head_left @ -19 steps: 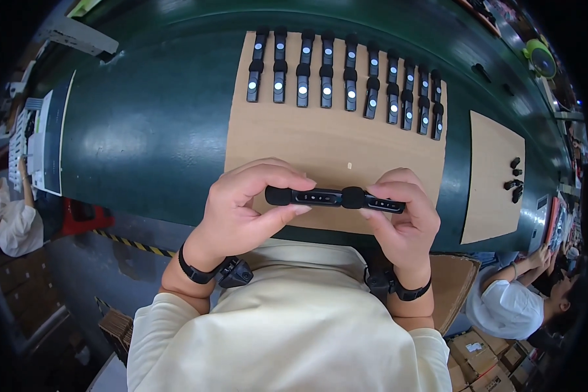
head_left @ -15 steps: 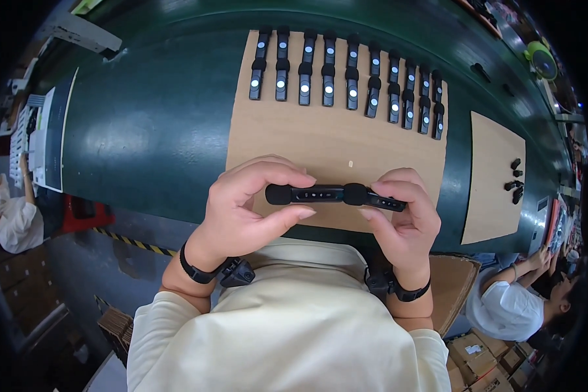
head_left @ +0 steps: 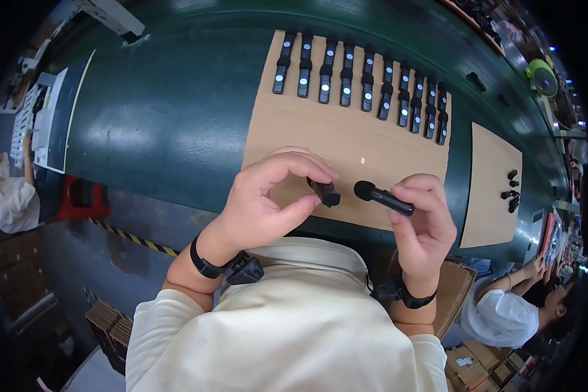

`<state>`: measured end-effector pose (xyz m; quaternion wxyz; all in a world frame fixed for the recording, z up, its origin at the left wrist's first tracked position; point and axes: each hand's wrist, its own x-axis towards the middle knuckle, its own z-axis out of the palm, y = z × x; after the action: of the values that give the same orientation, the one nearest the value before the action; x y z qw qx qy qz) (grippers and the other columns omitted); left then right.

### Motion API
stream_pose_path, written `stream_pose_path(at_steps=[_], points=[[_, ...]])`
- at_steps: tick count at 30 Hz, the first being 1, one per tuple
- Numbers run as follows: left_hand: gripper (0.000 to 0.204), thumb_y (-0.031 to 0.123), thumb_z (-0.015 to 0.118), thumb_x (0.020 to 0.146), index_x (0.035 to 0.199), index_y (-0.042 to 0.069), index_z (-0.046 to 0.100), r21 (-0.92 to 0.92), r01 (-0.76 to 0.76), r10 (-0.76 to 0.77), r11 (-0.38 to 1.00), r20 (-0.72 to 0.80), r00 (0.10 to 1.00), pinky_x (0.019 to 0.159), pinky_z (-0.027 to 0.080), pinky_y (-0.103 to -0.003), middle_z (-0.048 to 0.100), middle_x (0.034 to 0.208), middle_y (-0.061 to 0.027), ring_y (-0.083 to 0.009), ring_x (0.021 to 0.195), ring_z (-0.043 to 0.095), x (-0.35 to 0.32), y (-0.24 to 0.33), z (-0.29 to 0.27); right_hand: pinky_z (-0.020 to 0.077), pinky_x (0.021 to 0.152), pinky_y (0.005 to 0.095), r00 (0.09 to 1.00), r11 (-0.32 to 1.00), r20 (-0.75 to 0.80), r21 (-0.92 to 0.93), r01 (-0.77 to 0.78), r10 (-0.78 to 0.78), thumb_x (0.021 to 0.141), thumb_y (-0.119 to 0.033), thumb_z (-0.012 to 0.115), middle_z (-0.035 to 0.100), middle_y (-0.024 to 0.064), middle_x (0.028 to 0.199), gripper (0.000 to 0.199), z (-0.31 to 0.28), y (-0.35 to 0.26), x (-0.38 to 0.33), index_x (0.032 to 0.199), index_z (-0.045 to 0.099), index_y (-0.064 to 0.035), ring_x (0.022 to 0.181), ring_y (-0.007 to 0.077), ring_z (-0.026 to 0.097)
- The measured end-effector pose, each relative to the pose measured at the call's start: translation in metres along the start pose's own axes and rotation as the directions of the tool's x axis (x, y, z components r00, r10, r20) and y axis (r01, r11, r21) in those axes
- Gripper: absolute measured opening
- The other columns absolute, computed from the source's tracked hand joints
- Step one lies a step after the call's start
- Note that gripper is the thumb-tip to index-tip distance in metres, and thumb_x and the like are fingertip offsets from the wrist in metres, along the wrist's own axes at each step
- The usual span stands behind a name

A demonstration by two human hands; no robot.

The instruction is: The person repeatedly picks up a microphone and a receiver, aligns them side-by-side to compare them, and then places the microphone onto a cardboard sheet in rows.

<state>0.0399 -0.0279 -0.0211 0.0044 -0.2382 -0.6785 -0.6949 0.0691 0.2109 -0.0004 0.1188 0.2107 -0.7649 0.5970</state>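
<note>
Above the near part of a brown cardboard sheet (head_left: 294,127), each hand holds one small black clip-on microphone. My left hand (head_left: 258,196) pinches its microphone (head_left: 328,194) between thumb and fingers, end-on, so its far part is hidden by the fingers. The right-hand microphone (head_left: 383,197) lies slantwise, its round foam tip (head_left: 364,190) toward the left; the thumb and fingers of my right hand (head_left: 431,212) grip its other end. A gap separates the two microphones. Farther up the sheet, two rows of similar black microphones (head_left: 325,88) lie side by side, most showing a pale round spot.
The green table (head_left: 163,124) carries the sheet. To the right, a second cardboard piece (head_left: 490,196) holds several small black parts (head_left: 513,193). Black devices (head_left: 245,269) are strapped to my wrists. One person (head_left: 503,313) works at right, another (head_left: 13,199) at far left beside a red stool (head_left: 81,199).
The two microphones, end to end before, are now apart. The left one has turned end-on, and the right one has tilted with its foam tip clear of the other.
</note>
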Motion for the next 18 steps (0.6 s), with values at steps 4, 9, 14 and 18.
stream_pose_path(at_steps=[4, 9, 14, 18], points=[[0.027, -0.011, 0.063, 0.072, 0.096, 0.001, 0.064, -0.067, 0.061, -0.061, 0.996, 0.001, 0.998, 0.089, 0.05, -0.034, 0.069, 0.101, -0.011, -0.0234, 0.1, 0.064, -0.007, -0.005, -0.005, 0.048, 0.077, 0.0313, 0.973, 0.971, 0.23, -0.235, 0.05, 0.006, 0.07, 0.014, 0.067, 0.061, 0.0147, 0.102, 0.043, 0.022, -0.008, 0.017, 0.11, 0.059, 0.0015, 0.089, 0.0256, 0.06], [0.027, -0.01, 0.064, 0.072, 0.097, 0.001, 0.064, -0.011, 0.059, -0.059, 0.998, -0.033, 0.998, 0.088, 0.051, -0.034, 0.069, 0.099, -0.0108, -0.0236, 0.097, 0.065, -0.009, -0.01, -0.012, 0.0492, 0.074, 0.0324, 0.984, 0.987, 0.18, -0.151, 0.045, -0.018, 0.07, 0.014, 0.066, 0.062, 0.0135, 0.098, 0.039, 0.054, 0.003, 0.025, 0.106, 0.062, -0.0001, 0.086, 0.0259, 0.061], [0.029, -0.008, 0.068, 0.072, 0.099, 0.002, 0.065, 0.157, -0.02, 0.029, 0.987, -0.058, 0.998, 0.085, 0.051, -0.035, 0.067, 0.093, -0.0113, -0.026, 0.092, 0.065, -0.006, -0.009, -0.025, 0.0505, 0.071, 0.0301, 0.976, 0.983, 0.211, -0.156, 0.094, -0.06, 0.072, 0.013, 0.066, 0.062, 0.0144, 0.097, 0.036, 0.064, 0.012, 0.034, 0.105, 0.061, 0.0009, 0.083, 0.0226, 0.06], [0.031, -0.005, 0.071, 0.071, 0.101, 0.002, 0.066, 0.308, -0.08, 0.095, 0.948, -0.033, 0.995, 0.086, 0.052, -0.039, 0.067, 0.093, -0.011, -0.0269, 0.089, 0.065, 0.001, -0.014, -0.039, 0.0515, 0.071, 0.0296, 0.973, 0.975, 0.228, -0.208, 0.075, -0.026, 0.073, 0.012, 0.068, 0.063, 0.0151, 0.097, 0.033, 0.07, 0.016, 0.042, 0.104, 0.061, 0.0016, 0.083, 0.0231, 0.062]])
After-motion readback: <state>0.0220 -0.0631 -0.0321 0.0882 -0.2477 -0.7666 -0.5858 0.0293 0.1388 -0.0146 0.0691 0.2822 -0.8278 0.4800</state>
